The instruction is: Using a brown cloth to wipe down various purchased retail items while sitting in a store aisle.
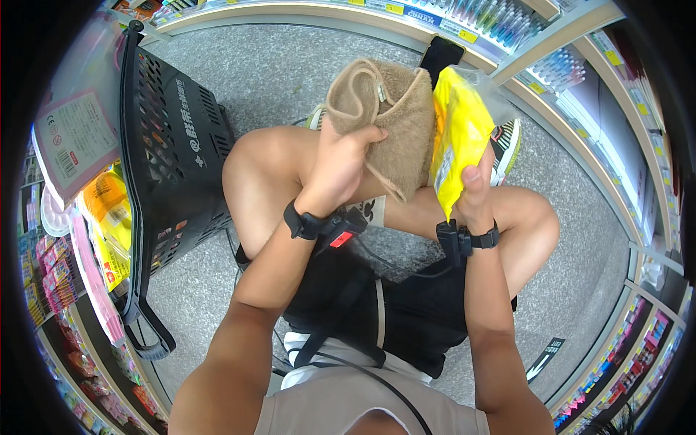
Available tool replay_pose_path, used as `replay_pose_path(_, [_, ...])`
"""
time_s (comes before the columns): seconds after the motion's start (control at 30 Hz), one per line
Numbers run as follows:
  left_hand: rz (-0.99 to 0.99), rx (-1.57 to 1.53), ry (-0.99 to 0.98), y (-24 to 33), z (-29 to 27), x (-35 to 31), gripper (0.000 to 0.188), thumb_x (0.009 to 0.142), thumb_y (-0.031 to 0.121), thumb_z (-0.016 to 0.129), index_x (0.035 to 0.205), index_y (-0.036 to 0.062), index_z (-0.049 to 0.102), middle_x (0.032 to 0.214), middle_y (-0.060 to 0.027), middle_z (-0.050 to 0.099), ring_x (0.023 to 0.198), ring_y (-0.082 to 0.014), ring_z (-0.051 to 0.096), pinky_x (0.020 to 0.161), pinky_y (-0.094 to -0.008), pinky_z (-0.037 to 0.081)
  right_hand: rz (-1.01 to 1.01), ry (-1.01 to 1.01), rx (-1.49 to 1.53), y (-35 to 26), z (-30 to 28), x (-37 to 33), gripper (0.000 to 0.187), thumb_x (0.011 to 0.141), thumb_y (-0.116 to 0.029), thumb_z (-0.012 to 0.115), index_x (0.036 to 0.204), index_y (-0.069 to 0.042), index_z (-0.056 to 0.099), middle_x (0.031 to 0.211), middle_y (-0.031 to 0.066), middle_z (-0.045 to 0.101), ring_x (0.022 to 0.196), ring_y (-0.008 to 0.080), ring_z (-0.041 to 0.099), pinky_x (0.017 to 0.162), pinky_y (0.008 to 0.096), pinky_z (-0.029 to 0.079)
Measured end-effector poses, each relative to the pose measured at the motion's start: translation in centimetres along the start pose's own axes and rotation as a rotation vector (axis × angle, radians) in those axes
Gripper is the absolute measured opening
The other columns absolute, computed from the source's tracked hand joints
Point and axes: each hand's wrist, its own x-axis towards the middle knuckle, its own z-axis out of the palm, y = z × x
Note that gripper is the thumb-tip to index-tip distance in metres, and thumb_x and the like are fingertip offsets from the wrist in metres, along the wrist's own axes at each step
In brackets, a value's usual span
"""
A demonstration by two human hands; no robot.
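My left hand (pixel 346 161) is closed on a brown towel (pixel 406 119), folded over with a loop of its edge standing up at the top left. The thumb presses on the towel's near face, and the other fingers are hidden behind it. In my right hand (pixel 476 181) is a yellow plastic packet (pixel 462 134) with a clear, crinkled part at its upper right. My right thumb lies along its lower edge; the remaining fingers are out of sight behind it. Towel and packet are held side by side above my crossed legs.
A black shopping basket (pixel 177 145) stands at my left, loaded with packaged goods, among them a yellow package (pixel 109 203). Past my hands a dark phone (pixel 441 56) is by the far shelf. Stocked shelves (pixel 616 130) curve around me. A cable (pixel 395 270) runs between my wrist straps.
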Motion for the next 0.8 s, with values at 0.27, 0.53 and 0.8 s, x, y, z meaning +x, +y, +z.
replay_pose_path(0.27, [0.223, 0.426, 0.016, -1.5, -0.4, 0.0, 0.037, 0.075, -0.009, 0.054, 0.111, -0.0057, 0.058, 0.106, -0.0115, 0.065, 0.101, -0.0193, 0.060, 0.090, -0.0309, 0.045, 0.015, -0.045, -0.061, -0.2, 1.0, -0.8, 0.107, 0.071, -0.070, 0.063, 0.140, 0.005, 0.032, 0.135, 0.0155, 0.042, 0.128, 0.0239, 0.040, 0.107, 0.0344, 0.027])
replay_pose_path(0.53, [0.021, 0.226, -0.146, -0.9, 0.0, -0.5, 0.056, 0.075, -0.017, 0.057, 0.127, 0.0011, 0.049, 0.122, -0.0085, 0.056, 0.113, -0.0201, 0.055, 0.097, -0.0328, 0.044, -0.077, 0.065, -0.224, 0.0, 0.8, 0.6, 0.086, 0.078, -0.043, 0.071, 0.140, 0.003, 0.033, 0.133, 0.0177, 0.045, 0.124, 0.0263, 0.045, 0.100, 0.0388, 0.041])
replay_pose_path(0.8, [-0.260, -0.091, -0.229, 0.6, -0.4, -1.0, 0.066, 0.073, -0.016, 0.057, 0.135, 0.0025, 0.040, 0.128, -0.0101, 0.052, 0.121, -0.0231, 0.050, 0.102, -0.0362, 0.042, -0.024, 0.295, -0.286, -0.1, -1.2, 1.3, 0.075, 0.083, -0.037, 0.067, 0.137, 0.005, 0.036, 0.129, 0.0187, 0.048, 0.116, 0.0262, 0.050, 0.096, 0.0381, 0.043])
